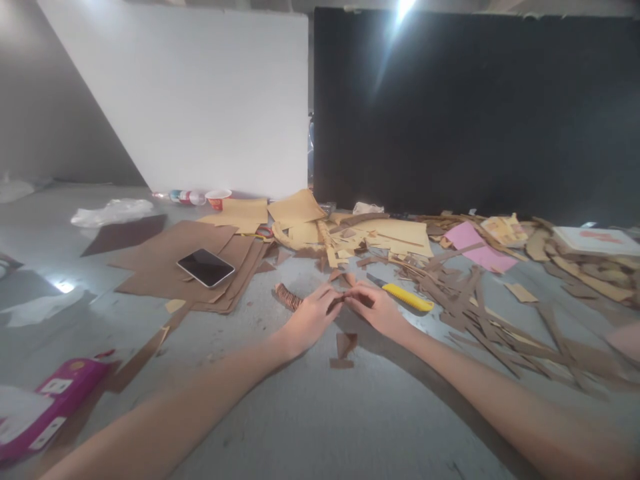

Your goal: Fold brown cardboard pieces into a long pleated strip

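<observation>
Hands meet in the middle of the grey floor: the left hand [311, 317] and the right hand [374, 308] both pinch one small brown cardboard piece [339, 301] between their fingertips, so each grip is closed on it from its own side. The piece is held just above the floor, but it is small and partly hidden by the fingers, so I cannot tell its exact shape.

Just left of the left hand lies a short ribbed cardboard roll [287, 297]. Just beyond the right hand lies a yellow knife [403, 296], its blade end pointing toward the hands. Two small brown scraps [345, 348] lie on the floor near the wrists. Farther left, a phone [205, 267] rests on a stack of brown cardboard sheets [165, 263], and many strips and offcuts [480, 313] cover the floor to the right.

To work such a small piece well, I think the fingertips should stay close to the line where it bends or tears, with even pressure from both sides, and the knife should stay apart from the wrists.
</observation>
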A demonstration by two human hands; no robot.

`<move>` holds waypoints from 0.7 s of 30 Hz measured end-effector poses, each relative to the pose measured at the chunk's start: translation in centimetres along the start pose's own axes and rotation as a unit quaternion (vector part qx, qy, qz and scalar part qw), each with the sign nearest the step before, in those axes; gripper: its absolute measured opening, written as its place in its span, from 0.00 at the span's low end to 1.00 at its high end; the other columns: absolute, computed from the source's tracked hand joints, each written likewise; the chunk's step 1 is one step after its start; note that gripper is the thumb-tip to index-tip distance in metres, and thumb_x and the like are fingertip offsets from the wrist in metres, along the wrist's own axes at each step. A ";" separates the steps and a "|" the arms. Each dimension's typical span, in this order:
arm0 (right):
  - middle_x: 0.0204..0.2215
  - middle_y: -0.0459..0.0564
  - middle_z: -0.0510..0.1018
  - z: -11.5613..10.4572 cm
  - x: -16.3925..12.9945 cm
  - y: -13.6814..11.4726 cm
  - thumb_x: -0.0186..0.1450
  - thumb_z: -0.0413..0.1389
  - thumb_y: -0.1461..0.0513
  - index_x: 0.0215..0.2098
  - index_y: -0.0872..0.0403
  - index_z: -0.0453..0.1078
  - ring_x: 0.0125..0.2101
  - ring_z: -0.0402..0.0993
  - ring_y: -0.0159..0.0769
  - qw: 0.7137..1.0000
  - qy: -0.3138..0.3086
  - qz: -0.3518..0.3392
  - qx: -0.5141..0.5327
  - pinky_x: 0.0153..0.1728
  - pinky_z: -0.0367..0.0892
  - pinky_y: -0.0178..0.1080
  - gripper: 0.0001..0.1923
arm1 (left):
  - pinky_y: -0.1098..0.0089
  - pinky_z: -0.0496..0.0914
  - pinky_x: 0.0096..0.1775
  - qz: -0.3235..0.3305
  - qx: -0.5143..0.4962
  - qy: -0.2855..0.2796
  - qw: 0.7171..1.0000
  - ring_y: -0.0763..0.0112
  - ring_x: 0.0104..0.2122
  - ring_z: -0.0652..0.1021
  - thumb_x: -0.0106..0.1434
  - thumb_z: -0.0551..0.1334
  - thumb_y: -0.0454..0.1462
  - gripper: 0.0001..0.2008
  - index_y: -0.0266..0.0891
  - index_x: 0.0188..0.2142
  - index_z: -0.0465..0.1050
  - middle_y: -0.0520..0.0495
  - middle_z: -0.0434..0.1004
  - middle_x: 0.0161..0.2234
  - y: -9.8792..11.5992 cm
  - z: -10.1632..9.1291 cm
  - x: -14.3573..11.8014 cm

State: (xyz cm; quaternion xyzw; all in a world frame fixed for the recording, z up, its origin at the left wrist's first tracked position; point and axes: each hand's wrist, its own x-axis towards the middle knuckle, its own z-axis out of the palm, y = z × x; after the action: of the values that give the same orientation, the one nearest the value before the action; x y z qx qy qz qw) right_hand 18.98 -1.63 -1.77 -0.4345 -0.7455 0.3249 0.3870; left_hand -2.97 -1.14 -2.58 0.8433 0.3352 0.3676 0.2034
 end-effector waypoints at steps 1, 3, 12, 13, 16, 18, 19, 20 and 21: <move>0.37 0.51 0.78 0.0 0.0 0.0 0.74 0.57 0.49 0.42 0.50 0.81 0.37 0.73 0.40 1.000 0.000 0.004 -0.005 0.36 0.66 0.39 0.17 | 0.63 0.74 0.52 0.003 0.002 -0.002 1.000 0.66 0.46 0.81 0.77 0.57 0.35 0.07 0.41 0.48 0.74 0.46 0.77 0.46 0.0 0.0 0.0; 0.36 0.50 0.78 0.0 0.1 0.0 0.74 0.56 0.48 0.40 0.50 0.80 0.37 0.73 0.41 1.000 -0.001 0.011 -0.013 0.37 0.66 0.40 0.18 | 0.63 0.74 0.52 0.010 0.007 -0.003 1.000 0.66 0.46 0.80 0.78 0.57 0.35 0.07 0.41 0.47 0.74 0.46 0.77 0.45 0.2 -0.1 0.0; 0.30 0.47 0.74 -0.2 0.4 0.2 0.74 0.55 0.46 0.31 0.52 0.76 0.32 0.69 0.37 1.000 -0.008 0.028 0.005 0.35 0.64 0.38 0.22 | 0.62 0.75 0.51 0.049 0.034 -0.015 0.998 0.66 0.45 0.80 0.80 0.54 0.37 0.09 0.41 0.49 0.73 0.46 0.75 0.45 0.3 0.1 -0.2; 0.30 0.47 0.74 -0.1 0.3 0.3 0.73 0.56 0.46 0.32 0.52 0.76 0.32 0.69 0.37 1.000 -0.001 0.027 0.003 0.35 0.63 0.38 0.22 | 0.62 0.75 0.52 0.051 0.036 -0.014 0.998 0.66 0.45 0.80 0.80 0.54 0.37 0.09 0.41 0.49 0.73 0.46 0.75 0.45 0.2 0.1 -0.2; 0.30 0.46 0.72 0.0 0.3 0.5 0.72 0.58 0.47 0.33 0.52 0.75 0.30 0.67 0.36 0.999 0.034 0.030 -0.006 0.32 0.62 0.38 0.19 | 0.62 0.76 0.52 0.055 0.036 -0.008 0.998 0.66 0.45 0.80 0.80 0.54 0.37 0.09 0.42 0.49 0.73 0.46 0.76 0.45 0.1 0.2 -0.2; 0.29 0.45 0.70 0.0 0.2 0.6 0.71 0.60 0.48 0.35 0.52 0.75 0.29 0.64 0.35 0.998 0.053 0.027 -0.016 0.31 0.60 0.37 0.17 | 0.62 0.76 0.52 0.056 0.032 -0.008 0.998 0.66 0.45 0.80 0.79 0.54 0.37 0.09 0.42 0.49 0.73 0.46 0.76 0.45 0.1 0.2 -0.2; 0.30 0.45 0.70 0.0 0.2 0.6 0.71 0.60 0.48 0.36 0.52 0.76 0.29 0.64 0.35 0.998 0.057 0.022 -0.020 0.31 0.60 0.37 0.16 | 0.62 0.76 0.51 0.055 0.030 -0.008 0.998 0.66 0.45 0.80 0.79 0.54 0.37 0.09 0.42 0.49 0.73 0.46 0.76 0.45 0.1 0.2 -0.2; 0.30 0.45 0.70 0.0 0.2 0.5 0.71 0.60 0.48 0.36 0.52 0.76 0.29 0.64 0.35 0.998 0.058 0.016 -0.023 0.31 0.60 0.37 0.16 | 0.62 0.76 0.51 0.055 0.028 -0.009 0.998 0.66 0.45 0.80 0.79 0.54 0.37 0.09 0.42 0.49 0.73 0.46 0.76 0.45 0.2 0.2 -0.2; 0.30 0.45 0.70 0.0 0.1 0.4 0.71 0.60 0.48 0.35 0.52 0.76 0.29 0.64 0.35 0.998 0.056 0.012 -0.024 0.31 0.59 0.38 0.17 | 0.62 0.75 0.51 0.053 0.026 -0.010 0.998 0.66 0.46 0.80 0.79 0.54 0.37 0.09 0.42 0.49 0.73 0.46 0.76 0.45 0.2 0.1 -0.2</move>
State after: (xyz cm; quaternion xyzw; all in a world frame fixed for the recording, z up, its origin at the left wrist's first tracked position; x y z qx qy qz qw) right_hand 19.11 -1.31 -2.10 -0.4700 -0.7249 0.2872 0.4137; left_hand -2.85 -1.41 -2.62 0.8686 0.2970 0.3607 0.1648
